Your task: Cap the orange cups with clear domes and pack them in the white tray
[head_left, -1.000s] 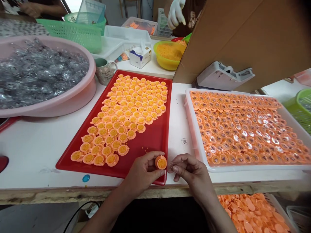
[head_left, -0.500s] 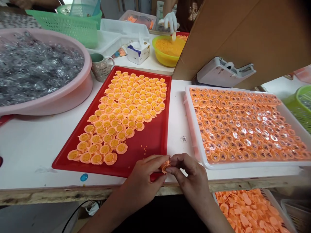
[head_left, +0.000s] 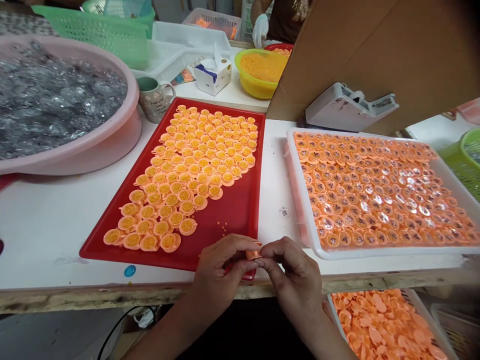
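Observation:
A small orange toy cup (head_left: 253,254) is pinched between both my hands above the front right corner of the red tray (head_left: 232,215). My left hand (head_left: 221,267) grips its left side with fingertips and thumb. On the other side, the thumb and fingers of my right hand (head_left: 292,270) close on its right edge. Fingers hide most of the cup. Rows of orange cups on saucers with yellow bits inside (head_left: 187,170) fill much of the red tray. To the right, a white tray (head_left: 320,250) holds rows of orange cups with clear printed tops (head_left: 375,195).
A pink tub (head_left: 129,120) of clear plastic pieces stands left, by a mug (head_left: 153,102). Behind are a tissue box (head_left: 213,77), yellow bowl (head_left: 255,90) and cardboard panel (head_left: 356,50) with a tape dispenser (head_left: 348,110). A co-worker's gloved hand (head_left: 260,31) is beyond. Orange parts (head_left: 382,320) lie below.
The cup has been turned between my fingers, and my left thumb has come up beneath it. The co-worker's gloved hand has moved away from the yellow bowl.

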Action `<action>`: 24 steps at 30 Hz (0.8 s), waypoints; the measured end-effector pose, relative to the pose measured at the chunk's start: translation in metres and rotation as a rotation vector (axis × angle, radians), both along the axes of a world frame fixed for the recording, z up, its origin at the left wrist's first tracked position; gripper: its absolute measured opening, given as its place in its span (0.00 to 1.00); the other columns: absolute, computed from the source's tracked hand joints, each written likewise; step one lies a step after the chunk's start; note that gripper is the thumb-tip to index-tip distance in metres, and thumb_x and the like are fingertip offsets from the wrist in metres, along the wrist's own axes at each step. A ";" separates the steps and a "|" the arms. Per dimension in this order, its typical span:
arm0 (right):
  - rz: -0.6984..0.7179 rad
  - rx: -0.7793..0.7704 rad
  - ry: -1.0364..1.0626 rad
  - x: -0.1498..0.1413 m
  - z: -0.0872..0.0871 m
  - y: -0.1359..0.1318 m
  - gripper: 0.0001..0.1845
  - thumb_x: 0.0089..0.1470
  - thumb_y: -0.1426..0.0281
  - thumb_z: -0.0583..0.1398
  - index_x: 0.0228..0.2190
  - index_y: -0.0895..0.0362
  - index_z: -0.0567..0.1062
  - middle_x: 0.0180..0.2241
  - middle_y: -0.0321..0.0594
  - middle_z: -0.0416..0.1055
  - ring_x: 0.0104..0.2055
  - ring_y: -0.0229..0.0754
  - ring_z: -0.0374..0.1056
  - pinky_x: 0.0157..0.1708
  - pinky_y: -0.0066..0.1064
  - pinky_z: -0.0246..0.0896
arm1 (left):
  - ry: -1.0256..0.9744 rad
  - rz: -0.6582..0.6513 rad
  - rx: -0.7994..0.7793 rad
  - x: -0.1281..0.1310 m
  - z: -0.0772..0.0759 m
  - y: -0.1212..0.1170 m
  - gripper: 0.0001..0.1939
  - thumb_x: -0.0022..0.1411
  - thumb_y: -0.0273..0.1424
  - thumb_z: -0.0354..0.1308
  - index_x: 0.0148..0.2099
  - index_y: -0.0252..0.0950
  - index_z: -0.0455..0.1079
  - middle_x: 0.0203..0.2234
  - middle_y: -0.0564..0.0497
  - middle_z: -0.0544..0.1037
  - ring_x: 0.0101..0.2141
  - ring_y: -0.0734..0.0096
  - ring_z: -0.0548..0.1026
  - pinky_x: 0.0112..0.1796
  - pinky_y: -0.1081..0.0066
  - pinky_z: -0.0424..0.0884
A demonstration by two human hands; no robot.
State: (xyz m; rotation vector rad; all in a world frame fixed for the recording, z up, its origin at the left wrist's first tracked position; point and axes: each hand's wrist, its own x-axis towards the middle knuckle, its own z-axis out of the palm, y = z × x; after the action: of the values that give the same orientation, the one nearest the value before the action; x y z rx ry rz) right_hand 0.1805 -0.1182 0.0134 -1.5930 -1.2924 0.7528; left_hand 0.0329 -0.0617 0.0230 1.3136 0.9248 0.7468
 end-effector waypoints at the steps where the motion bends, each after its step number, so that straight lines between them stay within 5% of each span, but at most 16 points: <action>1: -0.002 -0.008 0.008 -0.001 -0.001 0.000 0.06 0.56 0.74 0.62 0.28 0.53 0.75 0.26 0.34 0.71 0.28 0.36 0.67 0.28 0.26 0.63 | -0.006 0.009 -0.005 0.000 0.000 0.000 0.07 0.59 0.24 0.60 0.39 0.37 0.76 0.35 0.50 0.79 0.36 0.69 0.77 0.38 0.74 0.75; 4: -0.012 -0.047 0.063 -0.002 -0.005 0.000 0.02 0.57 0.71 0.61 0.34 0.51 0.73 0.29 0.34 0.71 0.30 0.38 0.69 0.30 0.28 0.66 | -0.033 0.044 -0.059 0.003 0.000 -0.001 0.06 0.59 0.23 0.59 0.38 0.37 0.75 0.32 0.52 0.78 0.35 0.71 0.77 0.38 0.75 0.73; 7: 0.010 -0.100 0.035 0.000 -0.008 0.000 0.09 0.58 0.67 0.60 0.43 0.51 0.71 0.36 0.39 0.73 0.36 0.42 0.71 0.35 0.31 0.69 | -0.139 0.138 -0.250 0.008 -0.003 -0.002 0.12 0.55 0.23 0.63 0.43 0.38 0.72 0.33 0.53 0.78 0.36 0.71 0.77 0.39 0.75 0.73; 11: -0.009 -0.139 -0.072 0.004 -0.015 -0.002 0.09 0.58 0.62 0.59 0.40 0.50 0.72 0.36 0.40 0.75 0.36 0.45 0.73 0.34 0.32 0.68 | -0.237 0.182 -0.424 0.012 -0.009 -0.005 0.12 0.53 0.26 0.65 0.41 0.35 0.72 0.34 0.51 0.78 0.38 0.68 0.76 0.41 0.73 0.72; 18: -0.134 -0.072 -0.018 -0.022 -0.024 0.000 0.09 0.59 0.62 0.57 0.40 0.51 0.71 0.33 0.41 0.75 0.32 0.45 0.72 0.31 0.32 0.66 | -0.066 0.260 -0.270 0.015 -0.007 -0.007 0.03 0.57 0.29 0.59 0.35 0.35 0.71 0.30 0.51 0.77 0.33 0.67 0.74 0.37 0.71 0.71; 21: -0.058 -0.114 0.173 -0.029 -0.023 0.008 0.10 0.58 0.61 0.58 0.38 0.53 0.72 0.32 0.41 0.74 0.32 0.43 0.70 0.29 0.31 0.65 | 0.091 0.192 -0.179 0.005 -0.010 -0.002 0.06 0.58 0.33 0.59 0.35 0.37 0.72 0.30 0.50 0.78 0.33 0.65 0.75 0.36 0.70 0.72; 24: 0.000 -0.156 0.368 0.006 -0.019 0.034 0.14 0.55 0.57 0.61 0.34 0.56 0.73 0.24 0.36 0.70 0.23 0.37 0.65 0.20 0.27 0.58 | 0.334 0.153 0.145 -0.024 -0.027 0.013 0.08 0.57 0.38 0.61 0.38 0.42 0.76 0.36 0.51 0.80 0.38 0.60 0.77 0.40 0.68 0.73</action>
State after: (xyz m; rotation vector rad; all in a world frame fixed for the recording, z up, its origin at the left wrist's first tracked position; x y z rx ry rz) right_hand 0.1860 -0.0846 -0.0060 -1.4869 -0.9848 1.1105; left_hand 0.0090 -0.0489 -0.0037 1.5369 1.2683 0.7347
